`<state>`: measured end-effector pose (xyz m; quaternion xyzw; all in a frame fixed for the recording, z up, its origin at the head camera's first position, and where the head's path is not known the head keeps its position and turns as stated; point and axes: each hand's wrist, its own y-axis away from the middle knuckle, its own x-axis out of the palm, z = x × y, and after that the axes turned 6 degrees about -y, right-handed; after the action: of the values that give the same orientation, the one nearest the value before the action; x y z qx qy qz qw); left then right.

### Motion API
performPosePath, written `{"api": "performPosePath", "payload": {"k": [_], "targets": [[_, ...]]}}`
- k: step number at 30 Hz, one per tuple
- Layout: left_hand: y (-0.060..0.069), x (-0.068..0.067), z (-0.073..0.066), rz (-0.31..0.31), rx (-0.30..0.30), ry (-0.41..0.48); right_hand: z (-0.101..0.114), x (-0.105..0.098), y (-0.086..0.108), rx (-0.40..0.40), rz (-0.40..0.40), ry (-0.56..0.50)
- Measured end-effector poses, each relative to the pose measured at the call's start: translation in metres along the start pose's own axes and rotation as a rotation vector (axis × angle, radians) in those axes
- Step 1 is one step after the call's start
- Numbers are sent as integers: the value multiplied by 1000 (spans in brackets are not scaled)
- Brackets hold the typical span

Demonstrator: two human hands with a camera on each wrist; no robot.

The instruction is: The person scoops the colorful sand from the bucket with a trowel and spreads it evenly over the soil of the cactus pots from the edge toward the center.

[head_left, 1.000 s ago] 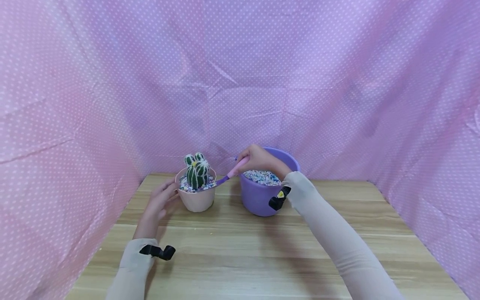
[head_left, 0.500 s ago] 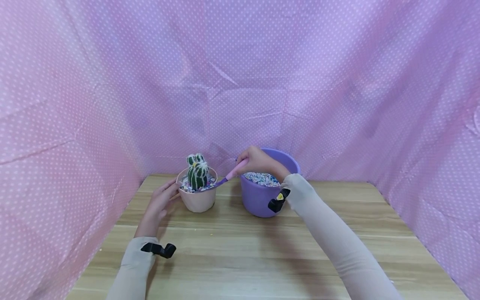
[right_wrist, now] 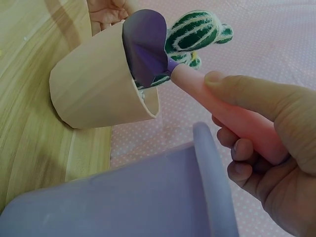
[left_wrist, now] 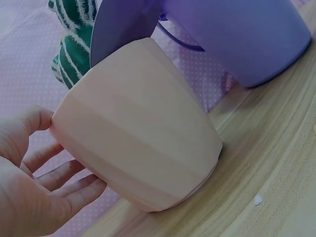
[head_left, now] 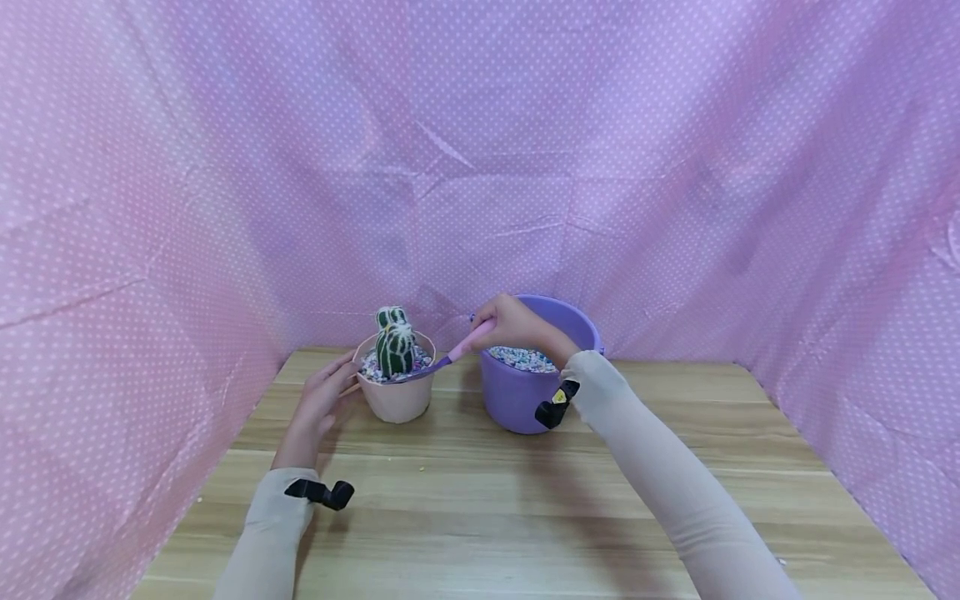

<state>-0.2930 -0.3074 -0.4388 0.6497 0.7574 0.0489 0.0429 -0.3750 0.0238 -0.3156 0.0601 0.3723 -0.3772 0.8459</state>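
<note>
A green artificial-looking cactus [head_left: 395, 348] with white fuzzy ribs stands in a pale pink faceted pot [head_left: 393, 404] among multicoloured pebbles. On the pot's left side, my left hand [head_left: 321, 402] touches the wall near the rim with its thumb and fingertips, fingers fairly straight. My right hand [head_left: 517, 323] grips the pink handle of a small trowel [right_wrist: 229, 111], fingers curled round it. The trowel's purple blade [right_wrist: 145, 47] lies over the pot's right front rim, beside the cactus. From the left wrist view, the blade's back faces me and hides part of the plant.
A purple bucket [head_left: 517, 404] holding more multicoloured pebbles [head_left: 522, 359] stands right of the pot, under my right forearm. Both containers are on a wooden table [head_left: 465, 517]. Polka-dot pink cloth [head_left: 480, 200] surrounds the back and sides. A few tiny bits lie on the tabletop.
The cactus has turned in its pot, so its lobes now line up more narrowly. The pot has shifted very slightly right with my left hand. My right hand and the trowel stay almost in place.
</note>
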Motion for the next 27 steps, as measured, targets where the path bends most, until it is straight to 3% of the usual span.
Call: {"api": "performPosePath", "payload": {"k": [9,20,27], "targets": [[-5,2,2,-9,13,32,-1,0,1,-10,-2,-3],[-10,-1,-4,-18,-42,38,4,-6,3,20,-5,-17],[-11,1,-2,-33,-38,9,3,-8,3,38,6,-13]]}}
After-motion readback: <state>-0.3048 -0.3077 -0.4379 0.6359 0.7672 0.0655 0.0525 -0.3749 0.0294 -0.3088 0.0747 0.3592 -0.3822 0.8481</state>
